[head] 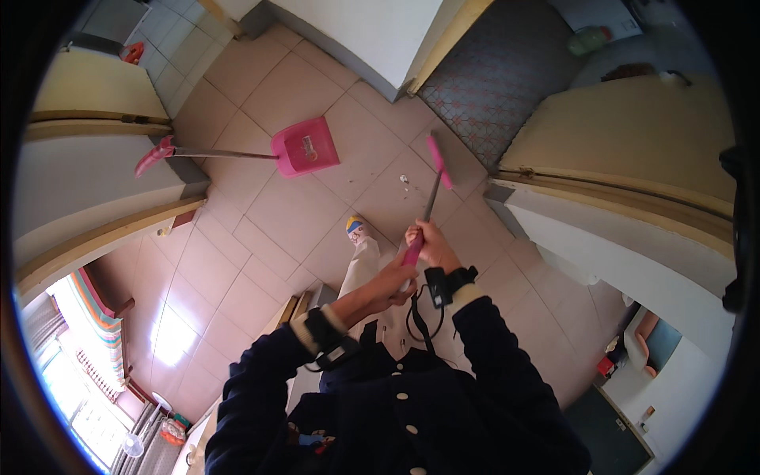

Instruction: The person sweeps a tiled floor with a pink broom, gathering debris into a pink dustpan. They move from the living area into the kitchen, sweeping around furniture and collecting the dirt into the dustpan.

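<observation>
Both hands hold a pink-handled broom (434, 195). My left hand (389, 283) grips the top end of its handle, close to my body. Further down, my right hand (434, 242) wraps around the handle where pink grip meets grey stick. The narrow pink broom head (439, 161) is on the tiled floor, ahead and to the right. Small bits of debris (404, 179) lie on the tiles just left of the head. A pink dustpan (306, 148) rests on the floor to the left, its long metal handle (228, 153) pointing left to a pink grip (155, 155).
An open doorway with patterned tiles (475, 113) is at the upper right, beside a yellowish door (617, 130). A white wall corner (380, 47) juts in ahead. Another door (98, 83) stands at the upper left. My foot (355, 230) is near the debris.
</observation>
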### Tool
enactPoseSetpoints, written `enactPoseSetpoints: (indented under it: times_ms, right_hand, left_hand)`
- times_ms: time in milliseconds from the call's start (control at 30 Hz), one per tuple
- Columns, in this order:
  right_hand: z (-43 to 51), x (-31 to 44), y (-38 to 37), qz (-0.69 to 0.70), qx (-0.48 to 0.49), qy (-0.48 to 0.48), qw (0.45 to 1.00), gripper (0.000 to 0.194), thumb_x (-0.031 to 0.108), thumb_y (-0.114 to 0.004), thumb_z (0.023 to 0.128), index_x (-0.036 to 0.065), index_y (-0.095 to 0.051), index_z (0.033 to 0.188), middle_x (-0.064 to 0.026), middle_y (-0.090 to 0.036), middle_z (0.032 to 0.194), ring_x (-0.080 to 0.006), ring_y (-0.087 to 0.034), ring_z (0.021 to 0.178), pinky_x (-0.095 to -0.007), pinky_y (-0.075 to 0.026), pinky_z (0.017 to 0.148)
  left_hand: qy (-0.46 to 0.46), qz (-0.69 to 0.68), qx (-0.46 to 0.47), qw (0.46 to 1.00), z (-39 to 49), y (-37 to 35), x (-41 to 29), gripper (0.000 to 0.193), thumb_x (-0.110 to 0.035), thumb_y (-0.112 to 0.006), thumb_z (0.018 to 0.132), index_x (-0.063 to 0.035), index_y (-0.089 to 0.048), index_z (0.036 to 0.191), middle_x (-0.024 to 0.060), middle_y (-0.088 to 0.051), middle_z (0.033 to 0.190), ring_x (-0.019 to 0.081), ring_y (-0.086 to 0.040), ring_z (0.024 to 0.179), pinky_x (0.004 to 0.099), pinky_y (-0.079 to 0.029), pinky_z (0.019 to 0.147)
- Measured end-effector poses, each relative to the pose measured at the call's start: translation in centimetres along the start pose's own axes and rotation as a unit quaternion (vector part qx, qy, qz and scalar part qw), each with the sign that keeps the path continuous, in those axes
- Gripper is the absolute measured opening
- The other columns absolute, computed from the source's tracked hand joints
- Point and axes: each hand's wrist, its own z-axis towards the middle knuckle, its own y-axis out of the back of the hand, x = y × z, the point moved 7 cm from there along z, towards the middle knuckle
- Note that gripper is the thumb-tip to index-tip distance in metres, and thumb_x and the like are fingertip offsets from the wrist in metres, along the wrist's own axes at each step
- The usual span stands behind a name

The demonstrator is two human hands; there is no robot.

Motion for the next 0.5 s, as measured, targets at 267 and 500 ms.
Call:
enactPoseSetpoints:
  times_ms: [267, 500]
  right_hand:
    - [-4.7, 0.9, 1.9, -0.034, 0.113, -0.043, 0.992, 0.011, 0.007, -0.049, 0.085, 0.002, -0.042, 0.078, -0.0064, -0.047, 0.067, -0.0123, -0.047, 0.059, -0.0211, -0.043, 0.050]
    - [-14.0, 5.3, 4.1, -0.032, 0.151, -0.035, 0.987, 0.014, 0.008, -0.049, 0.086, 0.001, -0.041, 0.077, -0.0030, -0.046, 0.068, -0.0088, -0.049, 0.056, -0.0193, -0.044, 0.050]
  left_hand:
    - [0.001, 0.116, 0.055, 0.992, -1.1, -4.9, 0.5, 0.051, -0.030, -0.041, 0.089, -0.0178, -0.020, 0.133, 0.0016, -0.040, 0.059, 0.0050, -0.023, 0.038, 0.0173, -0.021, 0.036]
    - [-0.042, 0.078, 0.004, 0.996, -0.4, -2.4, 0.9, 0.052, -0.041, -0.039, 0.091, -0.0101, -0.034, 0.132, -0.0026, -0.033, 0.052, 0.0048, -0.021, 0.038, 0.0181, -0.019, 0.035]
